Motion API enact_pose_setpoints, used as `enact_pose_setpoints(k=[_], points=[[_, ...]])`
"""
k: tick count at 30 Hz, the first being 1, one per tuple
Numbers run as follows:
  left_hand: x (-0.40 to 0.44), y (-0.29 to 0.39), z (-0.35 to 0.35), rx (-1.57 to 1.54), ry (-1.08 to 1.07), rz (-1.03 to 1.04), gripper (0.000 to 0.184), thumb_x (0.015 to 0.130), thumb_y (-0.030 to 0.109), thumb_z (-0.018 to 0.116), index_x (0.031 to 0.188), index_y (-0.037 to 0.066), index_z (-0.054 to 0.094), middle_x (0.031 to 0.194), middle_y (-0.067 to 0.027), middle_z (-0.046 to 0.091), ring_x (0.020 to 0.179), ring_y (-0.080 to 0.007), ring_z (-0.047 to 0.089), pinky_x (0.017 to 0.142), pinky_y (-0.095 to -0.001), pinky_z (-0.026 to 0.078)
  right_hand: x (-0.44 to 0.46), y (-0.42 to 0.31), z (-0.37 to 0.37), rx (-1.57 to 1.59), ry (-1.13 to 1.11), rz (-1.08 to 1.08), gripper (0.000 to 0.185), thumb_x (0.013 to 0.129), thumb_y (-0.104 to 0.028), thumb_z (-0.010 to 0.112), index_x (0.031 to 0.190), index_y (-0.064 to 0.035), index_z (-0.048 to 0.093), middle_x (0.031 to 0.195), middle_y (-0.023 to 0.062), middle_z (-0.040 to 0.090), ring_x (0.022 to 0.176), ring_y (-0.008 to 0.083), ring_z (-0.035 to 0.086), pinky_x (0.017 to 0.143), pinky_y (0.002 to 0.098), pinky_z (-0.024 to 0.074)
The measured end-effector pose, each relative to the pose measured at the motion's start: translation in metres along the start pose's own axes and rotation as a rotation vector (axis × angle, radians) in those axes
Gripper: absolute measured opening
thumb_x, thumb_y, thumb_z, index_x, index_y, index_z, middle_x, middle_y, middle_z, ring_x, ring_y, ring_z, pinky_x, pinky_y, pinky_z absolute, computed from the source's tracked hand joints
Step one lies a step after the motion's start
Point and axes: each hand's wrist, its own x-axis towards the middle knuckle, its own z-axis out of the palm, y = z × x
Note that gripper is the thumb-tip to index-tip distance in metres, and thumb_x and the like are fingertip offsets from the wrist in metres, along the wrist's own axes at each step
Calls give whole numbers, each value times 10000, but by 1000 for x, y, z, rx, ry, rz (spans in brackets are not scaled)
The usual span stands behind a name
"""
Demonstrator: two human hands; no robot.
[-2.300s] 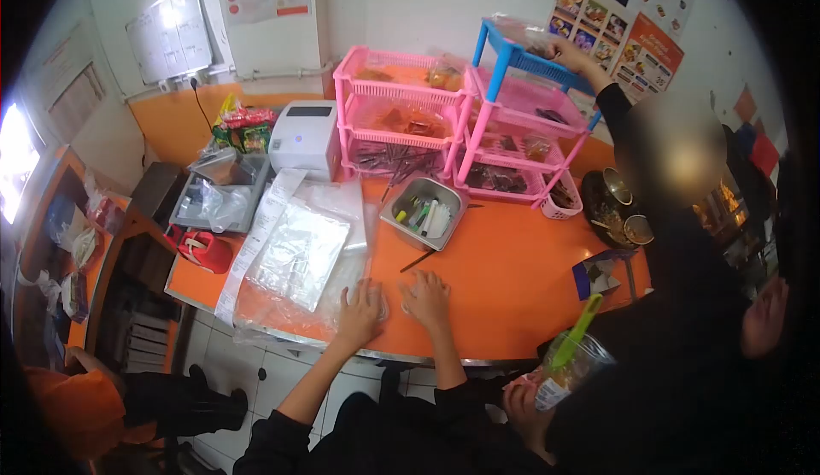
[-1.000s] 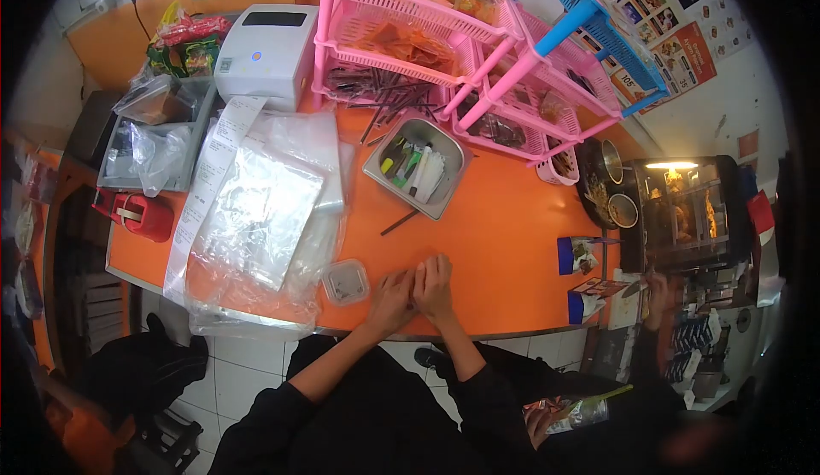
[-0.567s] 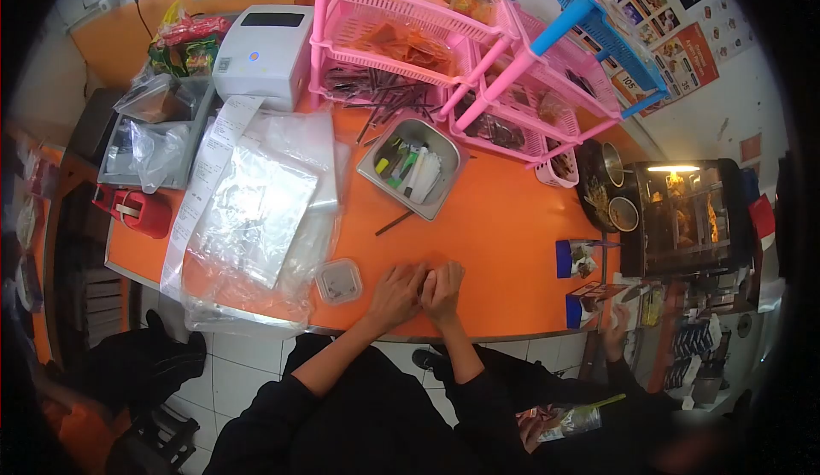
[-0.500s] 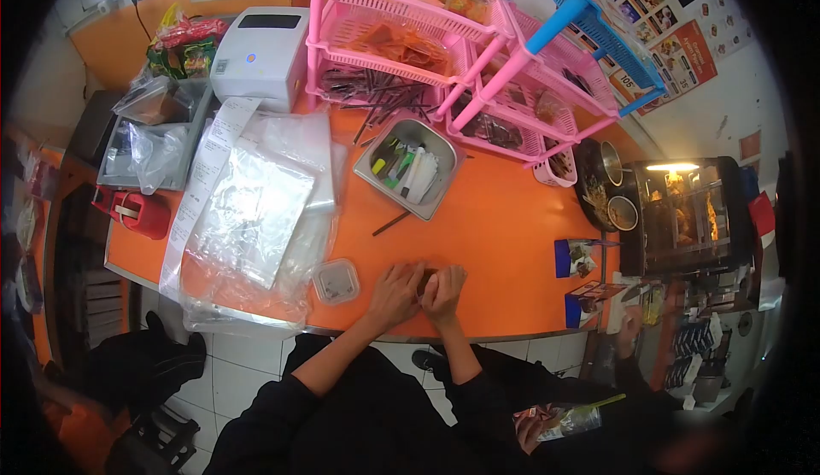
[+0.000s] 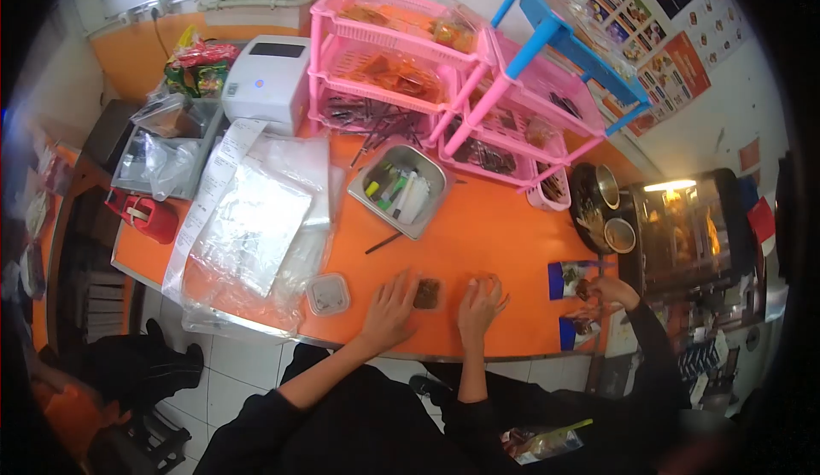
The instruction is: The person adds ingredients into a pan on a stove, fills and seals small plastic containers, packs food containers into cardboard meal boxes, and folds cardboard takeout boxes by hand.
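My left hand (image 5: 389, 313) is open, resting beside a small clear container with brown contents (image 5: 428, 294), near the front edge of the orange table (image 5: 504, 244). On the container's other side, a little apart from it, my right hand (image 5: 480, 308) is open with fingers slightly curled. Nothing shows in either hand. A second small clear container (image 5: 328, 294) lies left of my left hand, by the plastic bags (image 5: 260, 227). A dark stick (image 5: 383, 243) lies behind my hands, in front of a metal tray of markers (image 5: 401, 189).
Pink racks (image 5: 384, 48) and a blue-topped rack (image 5: 568, 39) stand at the back, with a white printer (image 5: 266, 82) to their left. At right, a co-worker's hand (image 5: 613, 290) touches one of two blue packs (image 5: 555, 281). Beyond is a lit glass cabinet (image 5: 683, 227).
My hands have moved apart, uncovering the container with brown contents between them. The co-worker's hand has reached in to the blue packs. The view has tilted up slightly.
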Motion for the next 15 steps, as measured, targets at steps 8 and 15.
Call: enact_pose_setpoints(k=[8,15], points=[[-118,-67,-32,-114,484,-360,813,661,155,861,1281,-46,375,1242,-228,397,1147,-347,459,946,-417,411,-3,-183,13,751,-455,-413,120,871,-162,557,900,-46,570,940,159,559,879,323,557,749,441,447],[-112,-80,-34,-326,325,-352,998,635,95,867,1380,-71,223,1301,-237,386,1255,-358,414,1039,-409,359,-31,-222,45,660,-494,-504,156,852,-165,565,842,-15,524,861,173,521,849,348,537,760,462,430]])
